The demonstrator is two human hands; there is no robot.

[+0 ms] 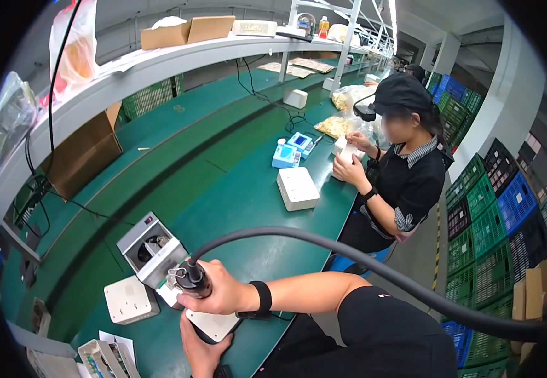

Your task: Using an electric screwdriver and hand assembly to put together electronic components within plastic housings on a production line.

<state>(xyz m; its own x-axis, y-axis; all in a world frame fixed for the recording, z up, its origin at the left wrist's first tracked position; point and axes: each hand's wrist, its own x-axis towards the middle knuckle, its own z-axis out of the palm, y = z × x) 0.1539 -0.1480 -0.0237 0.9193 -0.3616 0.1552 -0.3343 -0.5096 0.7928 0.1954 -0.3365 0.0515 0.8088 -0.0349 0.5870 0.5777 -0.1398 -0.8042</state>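
My right hand (224, 291) is wrapped round a black electric screwdriver (196, 281), which stands nearly upright with a thick black cable leaving its top. Under it lies a white plastic housing (213, 324) with small holes at its corners. My left hand (203, 349) grips the housing's near and left edges, thumb and fingers spread around it. The screwdriver's tip is hidden behind my right hand. Just beyond stands a grey screw feeder (152, 247) with an open top. A second white housing (130, 300) rests left of my hands.
Ahead on the green bench (242, 208) sit another white housing (298, 188) and blue instruments (286, 155). A co-worker (406, 157) handles a white part at right. Opened units with circuit boards (102, 360) lie lower left. Stacked crates (491, 233) line the right; a shelf (160, 53) runs overhead.
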